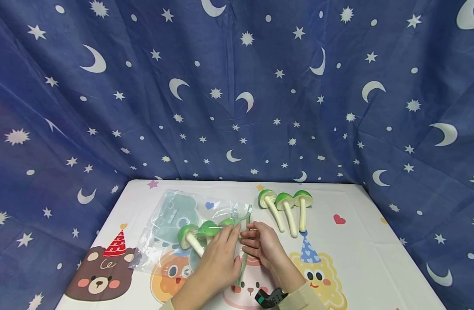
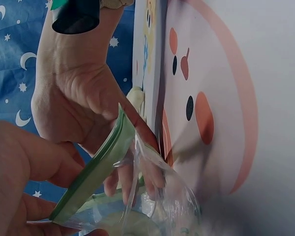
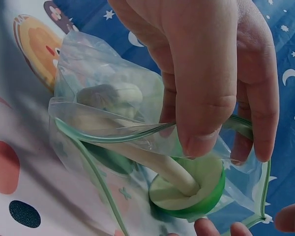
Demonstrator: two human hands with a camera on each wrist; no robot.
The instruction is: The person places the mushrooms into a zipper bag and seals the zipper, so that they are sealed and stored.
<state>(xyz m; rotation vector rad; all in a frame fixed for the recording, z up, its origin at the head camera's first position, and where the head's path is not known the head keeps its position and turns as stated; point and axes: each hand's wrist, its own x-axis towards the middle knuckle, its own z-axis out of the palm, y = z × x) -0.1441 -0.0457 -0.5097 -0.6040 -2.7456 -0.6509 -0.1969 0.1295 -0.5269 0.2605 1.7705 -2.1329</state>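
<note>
A clear zip bag (image 1: pixel 217 202) with a green-edged mouth lies on the table, its opening facing right. Inside it are toy mushrooms (image 1: pixel 188 234) with green caps and pale stems. My left hand (image 1: pixel 217 260) reaches over the bag and pinches the upper lip, lifting the green zip strip (image 2: pixel 93 167) in the left wrist view. The mouth gapes there, and one mushroom (image 3: pixel 204 199) shows close inside it in the right wrist view. At the opening, my right hand (image 1: pixel 266 245) has its fingers loosely bent, touching the bag's edge and holding nothing visible.
Three more green-capped mushrooms (image 1: pixel 287 211) lie side by side at the back right of the table. The white tablecloth (image 1: pixel 361 258) carries printed cartoon animals. A blue curtain (image 1: pixel 237 120) with moons and stars hangs behind and along both sides.
</note>
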